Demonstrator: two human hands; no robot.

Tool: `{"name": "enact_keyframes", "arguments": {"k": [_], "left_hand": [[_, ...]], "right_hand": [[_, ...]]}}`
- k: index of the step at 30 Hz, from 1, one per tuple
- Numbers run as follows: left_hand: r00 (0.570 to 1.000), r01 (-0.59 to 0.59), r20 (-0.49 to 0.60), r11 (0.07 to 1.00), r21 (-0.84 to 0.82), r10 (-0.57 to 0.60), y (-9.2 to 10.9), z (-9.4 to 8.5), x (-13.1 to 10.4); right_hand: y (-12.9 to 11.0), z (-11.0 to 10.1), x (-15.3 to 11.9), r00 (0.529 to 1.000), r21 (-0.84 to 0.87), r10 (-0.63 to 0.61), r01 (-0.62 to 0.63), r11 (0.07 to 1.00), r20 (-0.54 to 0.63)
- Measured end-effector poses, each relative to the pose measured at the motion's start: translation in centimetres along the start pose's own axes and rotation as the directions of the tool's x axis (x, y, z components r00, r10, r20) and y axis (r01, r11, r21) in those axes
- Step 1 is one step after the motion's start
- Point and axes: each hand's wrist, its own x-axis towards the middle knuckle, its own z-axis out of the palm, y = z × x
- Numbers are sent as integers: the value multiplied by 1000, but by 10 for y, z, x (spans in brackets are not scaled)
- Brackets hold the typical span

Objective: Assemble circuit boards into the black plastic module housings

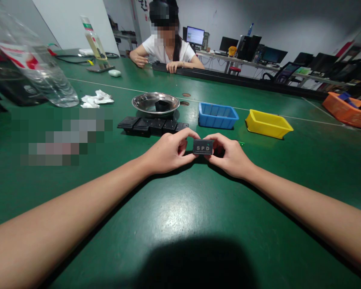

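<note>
A small black box marked "SPD" [202, 147] is held upright between my two hands, its lettered face toward me. My left hand [172, 151] pinches its left end with thumb and forefinger. At the opposite end, the thumb and fingers of my right hand [230, 155] grip it too. Just behind my left hand lies a row of several black plastic cases [152, 125]. Beyond them stands a round metal bowl [138, 105] with a black case [162, 105] in it. A small green strip [242, 143] shows by my right hand.
A blue bin [218, 116] and a yellow bin [269, 123] stand behind my right hand, an orange basket [345, 110] far right. Bottles [52, 76], crumpled tissue [96, 98] and a white lump [114, 73] are left. A person [180, 52] sits across the green table [174, 208].
</note>
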Motion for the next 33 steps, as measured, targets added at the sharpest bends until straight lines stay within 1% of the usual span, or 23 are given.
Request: {"name": "enact_keyframes", "arguments": {"k": [5,11,15,18,21,26,29,33], "left_hand": [[1000,15,23,1000,-8,-15,-3,2,1],[998,22,52,999,43,-24,-8,5,4],[998,27,50,995,97,-33,-7,7,5],[999,23,26,988,151,-27,-5,11,6],[1000,-13,25,973,230,8,-3,17,12],[991,-96,114,945,312,64,-1,26,25],[986,-143,120,947,288,113,-3,24,26],[975,-219,96,948,230,201,-6,16,18]], "right_hand": [[1,2,0,1000,4,8,-8,1000,-11],[1,5,1,998,12,-15,16,1000,-56],[0,6,1,995,-11,-23,22,1000,-95],[-2,7,-2,992,-21,-19,16,1000,-125],[-5,6,-9,986,-17,12,-15,1000,-167],[-6,2,-21,978,11,89,-88,996,-190],[-7,0,-22,979,28,105,-102,994,-176],[-8,0,-19,986,46,94,-89,995,-137]]}}
